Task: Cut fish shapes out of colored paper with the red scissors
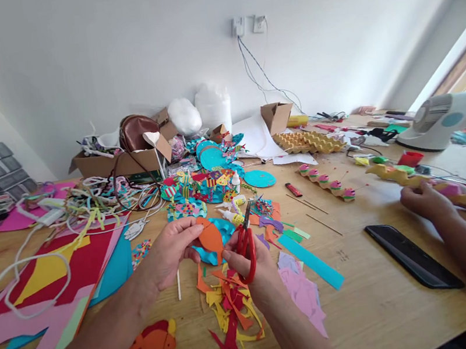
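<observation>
My left hand (168,252) pinches the edge of an orange fish-shaped cutout (211,241). Red-handled scissors (251,254) rest in my right hand (262,279), blades pointing up and away from the cutout. The right thumb and fingertips also touch the tail end of the cutout. Below my hands lies a pile of red, orange and yellow scraps (232,310). A finished-looking orange and red fish (154,347) sits near my left forearm. Behind the cutout is a crumpled blue piece (204,256), partly hidden.
At right, another person's hand (430,205) holds a painted egg-carton strip (461,191). A black tray (411,255) and a blue strip (311,259) lie on the table. Coloured sheets (57,267) and tangled cords spread at left; a cardboard box (114,165) stands behind.
</observation>
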{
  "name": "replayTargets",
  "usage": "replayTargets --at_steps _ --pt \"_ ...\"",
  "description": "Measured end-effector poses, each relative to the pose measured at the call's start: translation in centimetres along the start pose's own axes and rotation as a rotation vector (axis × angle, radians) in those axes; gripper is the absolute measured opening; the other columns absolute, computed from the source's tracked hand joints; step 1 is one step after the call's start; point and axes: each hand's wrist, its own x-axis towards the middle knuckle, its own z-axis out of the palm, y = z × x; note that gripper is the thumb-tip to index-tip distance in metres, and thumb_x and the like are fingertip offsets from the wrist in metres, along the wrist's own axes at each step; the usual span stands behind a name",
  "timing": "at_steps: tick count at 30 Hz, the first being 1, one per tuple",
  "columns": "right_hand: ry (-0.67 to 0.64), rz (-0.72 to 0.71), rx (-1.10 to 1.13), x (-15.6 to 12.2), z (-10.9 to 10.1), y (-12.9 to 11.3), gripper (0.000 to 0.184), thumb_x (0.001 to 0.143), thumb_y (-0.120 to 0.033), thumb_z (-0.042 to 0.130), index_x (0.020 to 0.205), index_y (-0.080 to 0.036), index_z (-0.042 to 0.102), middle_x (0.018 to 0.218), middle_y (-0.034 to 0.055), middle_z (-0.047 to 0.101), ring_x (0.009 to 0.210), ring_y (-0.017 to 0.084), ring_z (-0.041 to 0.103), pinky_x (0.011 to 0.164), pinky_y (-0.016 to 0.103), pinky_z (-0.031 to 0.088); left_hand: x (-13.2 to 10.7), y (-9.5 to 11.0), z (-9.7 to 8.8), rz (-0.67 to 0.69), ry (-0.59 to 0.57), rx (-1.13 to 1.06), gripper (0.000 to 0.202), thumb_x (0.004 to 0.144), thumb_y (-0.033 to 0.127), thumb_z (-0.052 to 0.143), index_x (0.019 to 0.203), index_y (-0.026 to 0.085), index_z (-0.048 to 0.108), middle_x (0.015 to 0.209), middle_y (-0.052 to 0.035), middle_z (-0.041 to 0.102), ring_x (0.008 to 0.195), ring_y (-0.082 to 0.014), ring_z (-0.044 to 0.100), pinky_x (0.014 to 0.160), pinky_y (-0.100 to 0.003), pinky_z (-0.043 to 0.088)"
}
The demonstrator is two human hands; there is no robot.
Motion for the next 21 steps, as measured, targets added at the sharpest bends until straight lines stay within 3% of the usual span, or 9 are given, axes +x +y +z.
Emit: replayTargets --at_steps 4,8,11,14,17,21 --pt "0.042 0.007 0.043 0.0 0.1 0.5 0.023 0.061 -0.026 0.075 0.072 -0.019 0.056 0.062 -0.0032 0.060 0.050 0.011 0.048 0.047 0.022 0.037 0.0 -0.2 0.2 -0.013 0.011 -0.054 0.031 0.073 0.047 0.068 0.077 0.016 0.068 0.068 -0.0037 0.070 0.058 -0.0155 0.062 0.042 -0.021 0.043" --pt "0.152 -0.006 0.070 -0.1 0.1 0.8 0.023 0.063 -0.027 0.073 0.074 -0.019 0.055 0.061 -0.0044 0.057 0.049 0.010 0.045 0.046 0.020 0.034 -0.1 -1.3 0.4 -0.052 -0.051 -0.097 0.047 0.083 0.059 0.051 0.088 0.016 0.068 0.077 -0.0084 0.071 0.070 -0.0196 0.065 0.051 -0.025 0.048" --pt "0.203 -0.011 0.076 -0.2 0.1 1.0 0.022 0.064 -0.028 0.073 0.073 -0.019 0.054 0.059 -0.0051 0.054 0.049 0.009 0.044 0.046 0.021 0.034 -0.2 -2.4 1.0 -0.012 -0.081 -0.078 0.042 0.086 0.054 0.049 0.089 0.016 0.068 0.085 -0.0083 0.071 0.078 -0.0194 0.063 0.062 -0.027 0.049" --pt "0.223 0.004 0.065 -0.2 0.1 1.2 0.025 0.062 -0.030 0.074 0.072 -0.019 0.054 0.060 -0.0053 0.052 0.048 0.010 0.046 0.047 0.022 0.036 -0.1 -3.1 2.1 0.009 -0.017 -0.015 0.025 0.077 0.042 0.065 0.084 0.018 0.068 0.083 -0.0041 0.070 0.076 -0.0171 0.059 0.066 -0.025 0.046" --pt "0.194 0.048 0.055 -0.2 0.1 1.4 0.028 0.059 -0.032 0.074 0.072 -0.020 0.053 0.060 -0.0049 0.052 0.047 0.011 0.047 0.046 0.023 0.038 0.2 -3.5 3.0 0.002 0.050 -0.043 0.023 0.068 0.035 0.073 0.082 0.017 0.069 0.075 -0.0013 0.068 0.070 -0.0164 0.058 0.067 -0.026 0.044" --pt "0.135 0.061 0.041 -0.5 0.3 1.5 0.027 0.061 -0.032 0.075 0.071 -0.020 0.052 0.060 -0.0045 0.053 0.049 0.011 0.047 0.048 0.023 0.038 0.5 -3.6 3.4 0.004 0.098 -0.079 0.023 0.065 0.033 0.074 0.081 0.017 0.070 0.071 -0.0003 0.067 0.067 -0.0160 0.057 0.066 -0.026 0.044"
